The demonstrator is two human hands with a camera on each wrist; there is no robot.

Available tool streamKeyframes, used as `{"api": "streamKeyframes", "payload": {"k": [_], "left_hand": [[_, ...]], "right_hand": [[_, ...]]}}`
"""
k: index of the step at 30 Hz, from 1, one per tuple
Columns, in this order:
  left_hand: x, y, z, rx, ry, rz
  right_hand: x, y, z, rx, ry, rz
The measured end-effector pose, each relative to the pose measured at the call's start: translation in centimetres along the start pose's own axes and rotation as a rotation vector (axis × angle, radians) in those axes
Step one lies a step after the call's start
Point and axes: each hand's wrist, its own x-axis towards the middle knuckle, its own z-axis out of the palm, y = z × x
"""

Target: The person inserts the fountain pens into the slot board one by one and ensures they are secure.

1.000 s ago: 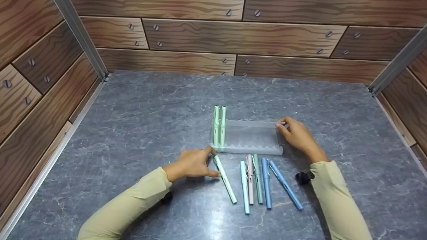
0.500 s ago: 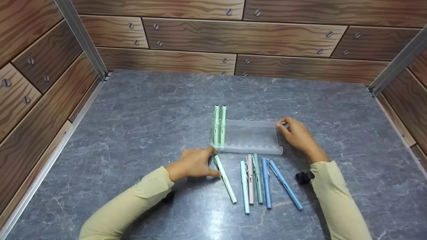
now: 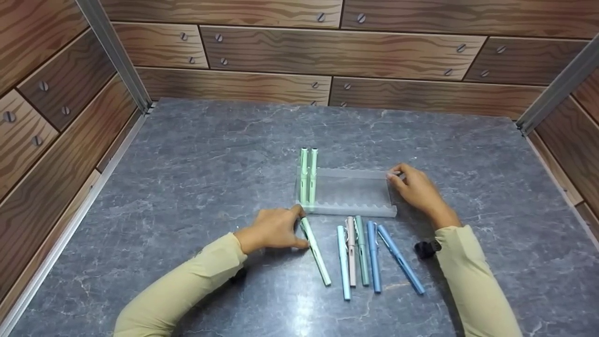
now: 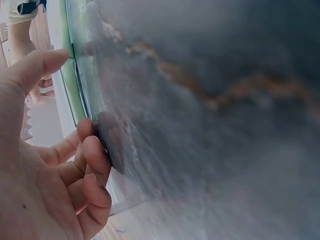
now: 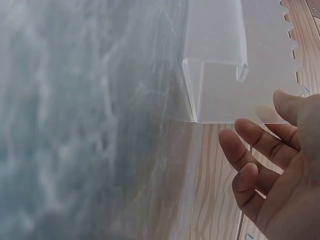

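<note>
My left hand (image 3: 276, 228) is at the upper part of a light green pen (image 3: 319, 260) lying slanted on the table. Its thumb lies against the pen's side and the forefinger is at the top end; the left wrist view shows the green pen (image 4: 72, 85) between them. With thumb and forefinger, my right hand (image 3: 416, 189) pinches the right edge of a clear plastic pen rack (image 3: 353, 191). The right wrist view shows that rack (image 5: 220, 90) with its bent lip and notched edge. Two more light green pens (image 3: 303, 180) stand side by side in the rack's leftmost notches.
In front of the rack lie a light blue pen (image 3: 343, 264), a pinkish-grey pen (image 3: 351, 252), a teal pen (image 3: 361, 252) and two blue pens (image 3: 374, 260). Wood-patterned walls (image 3: 299, 51) bound the grey marbled table (image 3: 210, 150) at the back and sides.
The lower end of the light green pen has shifted very slightly left, and the left forearm has edged right. The right hand and the rack stay where they were.
</note>
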Motion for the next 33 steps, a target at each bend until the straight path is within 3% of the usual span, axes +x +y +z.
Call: {"api": "streamKeyframes", "payload": {"k": [20, 33], "left_hand": [[-0.53, -0.21, -0.57, -0.07, 0.019, 0.0], [-0.71, 0.07, -0.58, -0.239, 0.015, -0.024]], "right_hand": [[-0.16, -0.25, -0.3, -0.014, -0.032, 0.032], [-0.15, -0.15, -0.19, -0.007, -0.02, 0.018]]}}
